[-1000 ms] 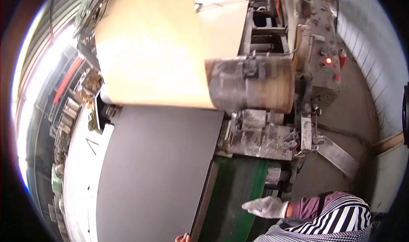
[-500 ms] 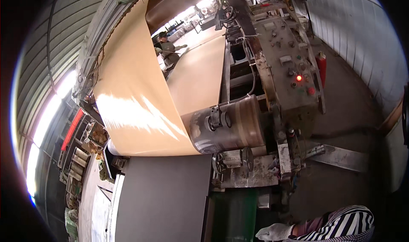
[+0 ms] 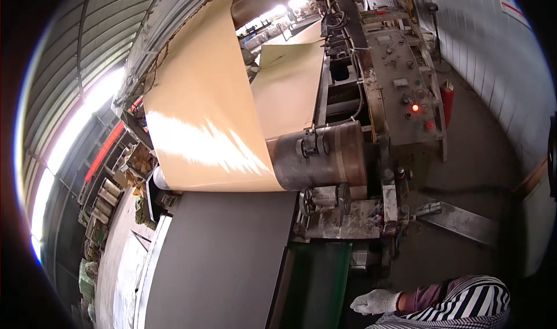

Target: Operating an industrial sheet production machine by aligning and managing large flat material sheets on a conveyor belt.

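My right hand (image 3: 376, 302), in a pale knit work glove, is held low at the right with its fingers curled together; I see nothing in it. It is nearest to the green-edged belt surface (image 3: 313, 282) and touches nothing I can make out. My left hand is out of view. A glossy tan sheet (image 3: 209, 108) hangs down to a large metal roller (image 3: 319, 158). Below the roller a wide dark grey sheet (image 3: 223, 259) runs toward me. Beyond, another tan sheet (image 3: 287, 94) lies flat, its far edge showing.
A control panel (image 3: 406, 91) with a lit red lamp stands right of the roller. Past it are a red fire extinguisher (image 3: 447, 103) and a corrugated wall (image 3: 481, 56). A metal plate (image 3: 464, 222) juts over the floor. Shelves with rolls (image 3: 107, 201) stand at the left.
The view has shifted, so the machine sits further right and higher. The far tan sheet's end edge has come into view. A person beyond the hanging sheet no longer shows clearly.
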`<state>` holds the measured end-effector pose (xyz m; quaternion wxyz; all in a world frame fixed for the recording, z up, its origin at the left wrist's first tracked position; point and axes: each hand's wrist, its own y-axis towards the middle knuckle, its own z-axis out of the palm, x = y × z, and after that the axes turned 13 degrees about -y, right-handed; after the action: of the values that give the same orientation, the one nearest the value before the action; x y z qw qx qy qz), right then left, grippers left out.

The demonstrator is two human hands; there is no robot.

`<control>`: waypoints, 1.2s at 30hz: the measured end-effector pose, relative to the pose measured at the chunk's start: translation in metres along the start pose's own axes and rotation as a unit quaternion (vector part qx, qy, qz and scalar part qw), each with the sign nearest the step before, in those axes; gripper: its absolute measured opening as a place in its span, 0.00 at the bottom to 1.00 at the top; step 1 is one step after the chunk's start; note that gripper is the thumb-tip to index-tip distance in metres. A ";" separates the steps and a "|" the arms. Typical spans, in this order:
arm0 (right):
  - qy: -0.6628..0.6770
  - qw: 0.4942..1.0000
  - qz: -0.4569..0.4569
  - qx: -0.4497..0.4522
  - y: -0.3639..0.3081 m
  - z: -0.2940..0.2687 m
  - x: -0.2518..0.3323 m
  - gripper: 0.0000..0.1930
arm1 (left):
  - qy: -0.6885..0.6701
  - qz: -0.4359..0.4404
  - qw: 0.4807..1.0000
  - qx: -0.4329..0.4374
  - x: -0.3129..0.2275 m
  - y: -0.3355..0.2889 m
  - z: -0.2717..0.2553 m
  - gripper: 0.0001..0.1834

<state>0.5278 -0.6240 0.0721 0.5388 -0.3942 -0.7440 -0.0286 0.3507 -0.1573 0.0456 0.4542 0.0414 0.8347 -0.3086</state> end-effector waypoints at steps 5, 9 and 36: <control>-0.149 0.987 -0.015 -0.050 -0.006 -0.008 0.005 0.17 | 0.307 0.077 0.943 -0.103 0.043 -0.018 -0.099 0.41; -0.215 0.974 -0.031 -0.064 -0.007 -0.004 0.023 0.17 | 0.393 0.182 0.899 -0.059 0.082 0.012 -0.131 0.38; -0.320 0.900 -0.281 -0.091 0.103 0.100 0.150 0.09 | 0.280 0.228 0.932 -0.023 0.016 -0.017 -0.038 0.34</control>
<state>0.4976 -0.4228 0.1150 0.2026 -0.2040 -0.9504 -0.1186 0.3078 -0.1534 0.0563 0.2608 0.3053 0.9029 -0.1535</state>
